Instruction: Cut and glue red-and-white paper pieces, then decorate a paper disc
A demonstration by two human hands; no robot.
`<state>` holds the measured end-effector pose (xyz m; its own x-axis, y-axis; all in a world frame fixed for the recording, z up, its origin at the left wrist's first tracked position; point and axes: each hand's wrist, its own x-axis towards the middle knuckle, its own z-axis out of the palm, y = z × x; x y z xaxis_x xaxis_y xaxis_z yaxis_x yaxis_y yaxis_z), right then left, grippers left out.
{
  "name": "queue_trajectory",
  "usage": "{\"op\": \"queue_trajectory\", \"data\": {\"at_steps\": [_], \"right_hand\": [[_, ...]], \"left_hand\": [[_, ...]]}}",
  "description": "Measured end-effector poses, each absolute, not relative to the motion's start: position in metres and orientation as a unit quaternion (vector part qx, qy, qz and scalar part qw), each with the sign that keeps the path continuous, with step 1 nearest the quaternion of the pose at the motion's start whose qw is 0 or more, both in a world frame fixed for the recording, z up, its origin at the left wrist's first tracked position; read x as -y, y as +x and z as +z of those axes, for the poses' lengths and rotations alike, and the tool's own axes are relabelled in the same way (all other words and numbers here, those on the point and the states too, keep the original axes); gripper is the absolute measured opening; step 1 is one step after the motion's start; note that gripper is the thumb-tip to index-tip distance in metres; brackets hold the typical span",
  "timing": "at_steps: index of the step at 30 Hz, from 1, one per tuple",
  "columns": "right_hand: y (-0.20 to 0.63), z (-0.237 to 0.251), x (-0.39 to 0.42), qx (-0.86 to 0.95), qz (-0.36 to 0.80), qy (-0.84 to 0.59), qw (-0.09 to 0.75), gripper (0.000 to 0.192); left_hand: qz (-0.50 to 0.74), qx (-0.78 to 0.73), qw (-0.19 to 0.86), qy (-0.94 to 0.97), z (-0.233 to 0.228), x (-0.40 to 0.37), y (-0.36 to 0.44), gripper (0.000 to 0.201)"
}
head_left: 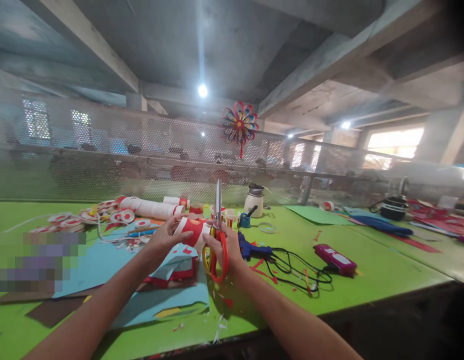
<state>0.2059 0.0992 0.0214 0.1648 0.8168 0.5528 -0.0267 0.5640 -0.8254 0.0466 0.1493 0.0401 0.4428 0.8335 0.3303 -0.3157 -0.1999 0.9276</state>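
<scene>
1. A red-and-white paper roll (191,231) is held up off the green table (367,270) in the left hand (164,236), fingers wrapped over its left end. It's kept raised and roughly level, probably so its right end meets the blades instead of the clutter underneath.
2. The scissors (216,235) are gripped in the right hand (224,246), fingers threaded through the red and yellow loops, blades pointed straight up and looking nearly closed (hard to be sure from this angle). The roll's right end sits right against them, touching or just about.
3. Both forearms are stretched forward from the bottom edge and angled inward, so the hands meet near the middle, well above the tabletop. The right wrist is turned so the loops hang below the hand.
4. Blue paper sheets (104,265) with red scraps are spread directly under the hands, which would catch offcuts.
5. A blue glue gun (250,249) is parked just right of the right hand, its black cord trailing toward a pink box (335,258).
6. More finished rolls (149,207) and round paper discs (85,217) are piled further back on the left, and a colourful paper pinwheel (239,123) is hung on the mesh fence behind.
</scene>
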Motion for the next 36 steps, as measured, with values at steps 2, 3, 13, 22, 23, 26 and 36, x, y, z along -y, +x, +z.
{"op": "queue_trajectory", "data": {"at_steps": [2, 3, 13, 22, 23, 26, 36], "right_hand": [[0.206, 0.023, -0.098, 0.555, 0.331, -0.346, 0.68, 0.039], [0.205, 0.025, -0.096, 0.551, 0.33, -0.352, 0.681, 0.04], [0.204, 0.032, -0.092, 0.533, 0.316, -0.367, 0.694, 0.042], [0.198, 0.027, -0.097, 0.566, 0.311, -0.352, 0.677, 0.045], [0.197, 0.028, -0.095, 0.584, 0.287, -0.361, 0.668, 0.043], [0.197, 0.029, -0.088, 0.632, 0.236, -0.386, 0.629, 0.038], [0.203, 0.043, -0.068, 0.765, 0.2, -0.446, 0.418, 0.049]], "left_hand": [[0.481, -0.198, 0.618, 0.59, 0.04, -0.149, 0.046, 0.064], [0.482, -0.189, 0.628, 0.581, 0.04, -0.148, 0.046, 0.062], [0.485, -0.149, 0.658, 0.556, 0.031, -0.149, 0.052, 0.054], [0.519, -0.127, 0.653, 0.536, 0.035, -0.158, 0.046, 0.047], [0.533, -0.125, 0.654, 0.522, 0.038, -0.161, 0.042, 0.045], [0.575, -0.126, 0.652, 0.477, 0.045, -0.167, 0.029, 0.042], [0.644, -0.075, 0.645, 0.405, 0.053, -0.185, 0.004, 0.029]]}}
